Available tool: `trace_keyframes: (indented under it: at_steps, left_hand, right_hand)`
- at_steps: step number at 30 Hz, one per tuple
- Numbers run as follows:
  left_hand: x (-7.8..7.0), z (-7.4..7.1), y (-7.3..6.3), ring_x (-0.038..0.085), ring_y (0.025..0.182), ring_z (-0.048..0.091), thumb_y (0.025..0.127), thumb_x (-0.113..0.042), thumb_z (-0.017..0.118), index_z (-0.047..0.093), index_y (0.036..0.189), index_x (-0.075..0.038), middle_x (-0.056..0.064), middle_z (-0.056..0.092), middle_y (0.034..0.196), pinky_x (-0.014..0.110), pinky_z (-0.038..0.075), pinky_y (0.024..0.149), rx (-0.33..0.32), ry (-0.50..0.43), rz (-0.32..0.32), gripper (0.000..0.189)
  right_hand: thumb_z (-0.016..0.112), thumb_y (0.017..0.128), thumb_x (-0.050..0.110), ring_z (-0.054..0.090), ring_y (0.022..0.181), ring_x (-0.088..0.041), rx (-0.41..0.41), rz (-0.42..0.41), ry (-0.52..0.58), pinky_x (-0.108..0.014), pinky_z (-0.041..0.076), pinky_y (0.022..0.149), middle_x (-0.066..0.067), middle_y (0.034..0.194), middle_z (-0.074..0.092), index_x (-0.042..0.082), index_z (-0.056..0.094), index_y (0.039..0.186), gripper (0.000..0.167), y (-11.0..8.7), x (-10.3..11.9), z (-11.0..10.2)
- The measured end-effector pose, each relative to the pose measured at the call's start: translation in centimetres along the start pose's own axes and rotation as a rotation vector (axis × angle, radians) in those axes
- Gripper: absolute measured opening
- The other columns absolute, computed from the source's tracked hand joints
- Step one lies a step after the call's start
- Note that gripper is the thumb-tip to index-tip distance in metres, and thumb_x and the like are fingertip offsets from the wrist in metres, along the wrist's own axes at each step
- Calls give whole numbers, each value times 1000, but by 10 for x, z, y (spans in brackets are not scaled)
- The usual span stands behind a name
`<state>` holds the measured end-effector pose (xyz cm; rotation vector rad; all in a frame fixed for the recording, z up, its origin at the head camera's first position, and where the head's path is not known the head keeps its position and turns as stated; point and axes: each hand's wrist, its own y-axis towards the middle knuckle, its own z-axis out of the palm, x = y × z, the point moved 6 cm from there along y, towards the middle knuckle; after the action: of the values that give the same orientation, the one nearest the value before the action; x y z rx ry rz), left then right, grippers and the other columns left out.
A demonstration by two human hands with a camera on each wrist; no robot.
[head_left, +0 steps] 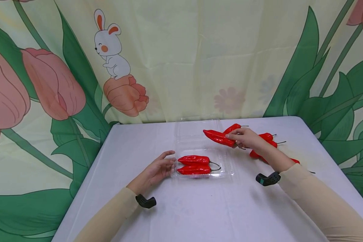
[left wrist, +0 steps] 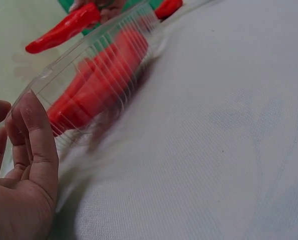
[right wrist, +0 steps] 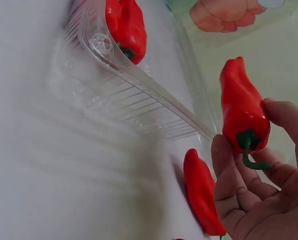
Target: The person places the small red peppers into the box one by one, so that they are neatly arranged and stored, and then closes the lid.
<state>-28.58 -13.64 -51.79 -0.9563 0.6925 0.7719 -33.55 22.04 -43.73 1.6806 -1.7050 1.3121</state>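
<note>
Head view puts one glossy red pepper [head_left: 219, 137] in the air over the right side of the clear tray [right wrist: 156, 96], tip toward the left. The right grip [head_left: 244, 138] is closed to the pepper's width, thumb and fingers pinching it near its stem end; the left grip [head_left: 158, 169] is loosely spread at the tray's left edge, with no pinch visible. Two more peppers [head_left: 193, 169] lie side by side in the tray on the desk [head_left: 196, 208]. The held one should be light and fairly firm, but its shiny skin looks slick and might dent under a hard squeeze. Its broad shoulder seems the best hold; the tapered tip could slip, and the thin stem might snap. The tray, likely light and flexible, is better steadied by its rim.
</note>
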Motion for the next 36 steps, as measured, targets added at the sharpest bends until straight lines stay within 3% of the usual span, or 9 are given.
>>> trace_keyframes:
  at_steps: [3, 16, 22, 32, 36]
  left_hand:
    - [0, -1, 1, 14, 84, 59, 98, -7, 60, 42, 145, -20, 2, 59, 115, 20, 56, 73, -12, -4, -3, 52]
    - [-1, -1, 2, 13, 81, 59, 98, -7, 60, 41, 143, -19, 0, 60, 105, 19, 56, 71, -5, -4, -3, 50]
    - [1, 0, 1, 13, 82, 59, 99, -7, 60, 42, 142, -19, 0, 61, 102, 19, 56, 72, 1, -20, -5, 49]
    - [1, 2, 0, 14, 83, 59, 99, -7, 61, 42, 142, -20, -1, 61, 102, 20, 56, 74, -3, -45, -10, 49]
    - [1, 2, 1, 13, 82, 59, 99, -7, 60, 42, 142, -19, -1, 61, 101, 20, 56, 73, -5, -41, -8, 48]
  right_hand:
    - [69, 97, 41, 63, 96, -23, 14, -9, -10, -29, 53, 81, -24, 132, 59, -1, 53, 142, 64, 1, 1, 3]
    - [71, 96, 33, 65, 99, -24, 66, -77, -54, -37, 57, 89, -24, 130, 62, 1, 57, 141, 57, 4, 10, 14]
    - [73, 95, 33, 67, 95, -23, 54, -61, -66, -28, 56, 80, -23, 129, 64, 1, 59, 139, 57, 3, 10, 17]
    - [77, 92, 36, 71, 90, -22, 33, -77, -71, -34, 61, 82, -18, 115, 71, 1, 62, 129, 53, 1, 20, 27]
    - [77, 92, 31, 73, 89, -31, 11, -124, -115, -33, 62, 78, -16, 104, 74, 2, 64, 124, 45, 1, 25, 31]
